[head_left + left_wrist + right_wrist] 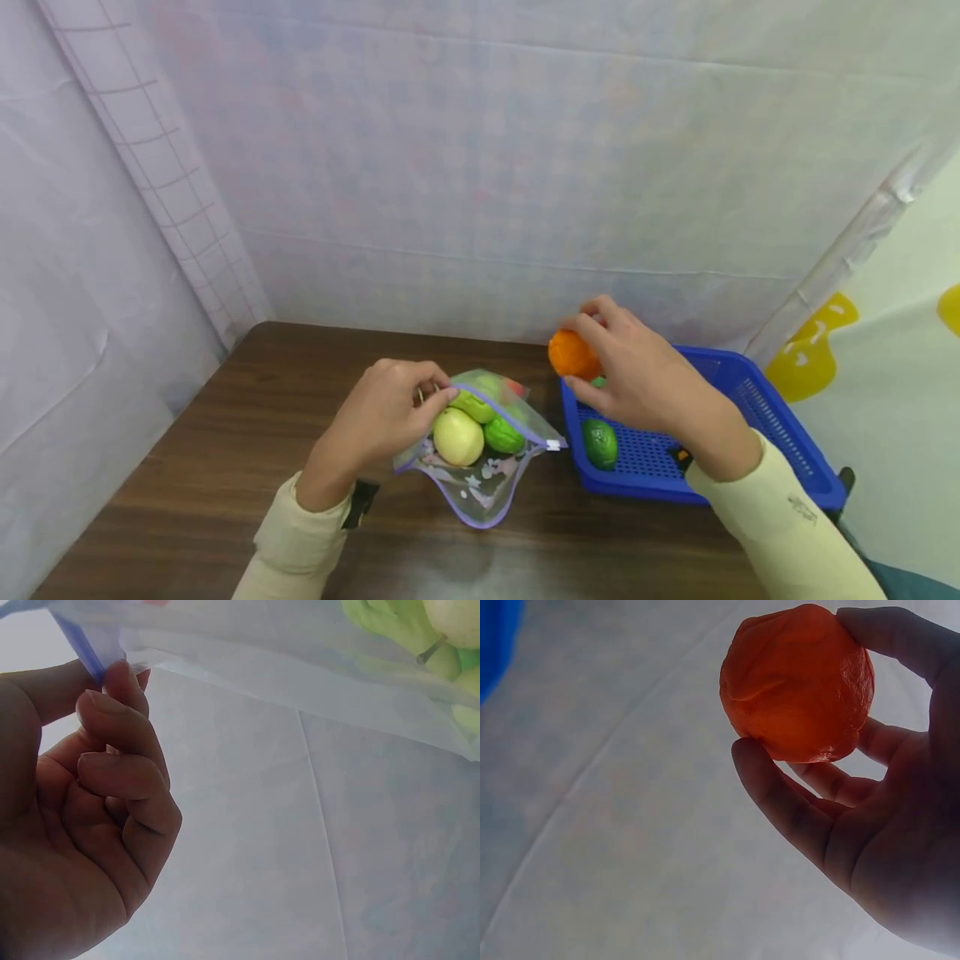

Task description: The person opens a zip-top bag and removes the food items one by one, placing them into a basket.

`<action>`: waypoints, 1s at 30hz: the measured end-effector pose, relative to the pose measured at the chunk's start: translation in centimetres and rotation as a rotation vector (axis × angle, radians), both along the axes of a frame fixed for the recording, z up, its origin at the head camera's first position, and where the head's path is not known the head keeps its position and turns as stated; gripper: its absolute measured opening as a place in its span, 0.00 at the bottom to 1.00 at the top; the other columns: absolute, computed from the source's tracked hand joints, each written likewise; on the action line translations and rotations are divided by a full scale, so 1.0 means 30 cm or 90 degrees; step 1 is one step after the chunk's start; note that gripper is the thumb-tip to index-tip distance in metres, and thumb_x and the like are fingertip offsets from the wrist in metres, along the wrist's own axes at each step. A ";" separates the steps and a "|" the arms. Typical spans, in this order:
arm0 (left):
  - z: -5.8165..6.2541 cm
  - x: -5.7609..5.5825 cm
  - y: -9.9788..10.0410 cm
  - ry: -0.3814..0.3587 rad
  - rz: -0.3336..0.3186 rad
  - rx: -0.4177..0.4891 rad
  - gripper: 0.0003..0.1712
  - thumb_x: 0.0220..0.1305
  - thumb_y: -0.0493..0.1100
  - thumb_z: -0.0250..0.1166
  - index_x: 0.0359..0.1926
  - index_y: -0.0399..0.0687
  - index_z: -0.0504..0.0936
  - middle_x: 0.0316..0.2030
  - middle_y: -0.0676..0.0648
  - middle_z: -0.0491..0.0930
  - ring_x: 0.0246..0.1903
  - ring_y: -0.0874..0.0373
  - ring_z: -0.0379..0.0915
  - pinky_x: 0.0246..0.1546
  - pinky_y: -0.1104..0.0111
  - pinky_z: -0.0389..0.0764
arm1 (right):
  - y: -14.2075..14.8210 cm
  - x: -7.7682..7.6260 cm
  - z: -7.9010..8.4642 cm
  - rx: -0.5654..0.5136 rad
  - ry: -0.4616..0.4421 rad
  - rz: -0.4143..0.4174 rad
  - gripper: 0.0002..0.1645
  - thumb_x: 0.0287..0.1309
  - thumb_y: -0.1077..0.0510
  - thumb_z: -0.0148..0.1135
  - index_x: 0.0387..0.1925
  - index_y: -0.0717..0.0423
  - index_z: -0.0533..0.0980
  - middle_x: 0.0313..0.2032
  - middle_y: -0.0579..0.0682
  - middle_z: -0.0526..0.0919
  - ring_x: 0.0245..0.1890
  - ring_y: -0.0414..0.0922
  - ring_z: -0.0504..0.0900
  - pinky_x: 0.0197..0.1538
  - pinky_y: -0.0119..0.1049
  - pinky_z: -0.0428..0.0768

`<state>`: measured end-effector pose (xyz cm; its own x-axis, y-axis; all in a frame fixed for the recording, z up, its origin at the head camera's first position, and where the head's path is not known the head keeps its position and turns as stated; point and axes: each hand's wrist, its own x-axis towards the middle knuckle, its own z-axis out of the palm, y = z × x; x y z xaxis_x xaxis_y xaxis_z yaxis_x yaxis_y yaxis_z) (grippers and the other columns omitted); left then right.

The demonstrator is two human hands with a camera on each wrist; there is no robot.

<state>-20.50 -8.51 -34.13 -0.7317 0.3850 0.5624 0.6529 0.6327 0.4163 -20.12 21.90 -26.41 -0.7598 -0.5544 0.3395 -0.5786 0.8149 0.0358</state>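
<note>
My left hand (390,408) pinches the purple-edged rim of a clear zip bag (480,492), whose mouth gapes toward me. Inside the bag sit a pale yellow-green round fruit (458,437), a green ridged fruit or vegetable (504,435) and other green pieces; something red shows at the back. A white slider (553,445) is at the bag's right corner. Between thumb and fingertips my right hand (637,371) holds an orange, lumpy, mandarin-like fruit (799,686), raised over the left back corner of a blue basket. In the left wrist view, the bag's edge (86,649) lies between thumb and finger.
The blue perforated basket (780,417) stands right of the bag on the dark wood table (210,467). A dark green avocado-like fruit (600,444) and a small black-and-orange item (681,456) lie in it. A pale cloth wall (480,167) rises behind the table.
</note>
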 end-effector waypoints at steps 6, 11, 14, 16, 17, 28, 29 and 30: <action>-0.002 0.003 0.000 -0.009 -0.001 -0.003 0.03 0.62 0.44 0.72 0.33 0.50 0.88 0.21 0.58 0.81 0.19 0.71 0.67 0.22 0.75 0.71 | 0.060 -0.069 -0.038 0.014 -0.049 -0.057 0.31 0.58 0.49 0.71 0.59 0.54 0.71 0.54 0.56 0.71 0.42 0.49 0.77 0.43 0.43 0.83; -0.004 0.005 -0.002 -0.008 0.002 -0.003 0.04 0.62 0.44 0.72 0.33 0.50 0.88 0.22 0.58 0.81 0.19 0.71 0.67 0.22 0.75 0.71 | 0.115 -0.140 -0.065 0.015 -0.073 -0.101 0.31 0.58 0.50 0.70 0.58 0.57 0.70 0.52 0.58 0.71 0.41 0.51 0.77 0.43 0.45 0.83; -0.004 0.006 -0.003 -0.009 0.001 -0.005 0.04 0.62 0.44 0.71 0.34 0.50 0.88 0.22 0.58 0.81 0.19 0.71 0.68 0.23 0.75 0.72 | 0.152 -0.175 -0.085 0.016 -0.083 -0.121 0.30 0.57 0.52 0.70 0.57 0.60 0.70 0.49 0.59 0.72 0.39 0.52 0.77 0.42 0.47 0.82; -0.004 0.006 -0.003 -0.010 0.001 -0.005 0.04 0.62 0.44 0.71 0.34 0.50 0.88 0.22 0.58 0.81 0.20 0.70 0.68 0.23 0.75 0.72 | 0.180 -0.198 -0.103 0.020 -0.091 -0.132 0.30 0.57 0.53 0.69 0.56 0.62 0.70 0.48 0.61 0.72 0.38 0.53 0.77 0.41 0.49 0.81; -0.004 0.006 -0.002 -0.011 0.000 -0.006 0.04 0.62 0.44 0.71 0.34 0.50 0.88 0.22 0.58 0.81 0.20 0.70 0.68 0.23 0.75 0.72 | 0.194 -0.210 -0.112 0.022 -0.096 -0.138 0.29 0.57 0.53 0.69 0.55 0.62 0.70 0.48 0.61 0.72 0.37 0.53 0.77 0.41 0.50 0.81; 0.000 0.008 -0.004 -0.010 0.001 -0.004 0.04 0.62 0.44 0.71 0.34 0.49 0.88 0.22 0.58 0.81 0.20 0.71 0.68 0.23 0.75 0.72 | 0.303 -0.310 -0.205 0.029 -0.155 -0.193 0.28 0.58 0.53 0.68 0.54 0.64 0.71 0.47 0.65 0.73 0.36 0.57 0.79 0.42 0.56 0.80; 0.000 0.008 -0.005 -0.010 0.001 -0.004 0.04 0.62 0.44 0.71 0.34 0.49 0.88 0.22 0.58 0.81 0.20 0.71 0.68 0.23 0.75 0.72 | 0.307 -0.315 -0.213 0.031 -0.158 -0.196 0.28 0.57 0.53 0.68 0.54 0.65 0.71 0.46 0.66 0.74 0.36 0.57 0.79 0.42 0.56 0.80; -0.001 0.007 -0.005 -0.009 0.001 -0.003 0.04 0.62 0.44 0.71 0.34 0.49 0.88 0.22 0.58 0.81 0.20 0.71 0.68 0.23 0.75 0.72 | 0.311 -0.320 -0.221 0.032 -0.160 -0.199 0.29 0.57 0.53 0.68 0.54 0.65 0.71 0.46 0.66 0.74 0.36 0.58 0.79 0.42 0.56 0.80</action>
<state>-20.28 -8.67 -34.16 -0.7397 0.3869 0.5506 0.6464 0.6359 0.4217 -29.70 31.24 -33.03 -0.9505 -0.2944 0.0996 -0.2988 0.9538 -0.0317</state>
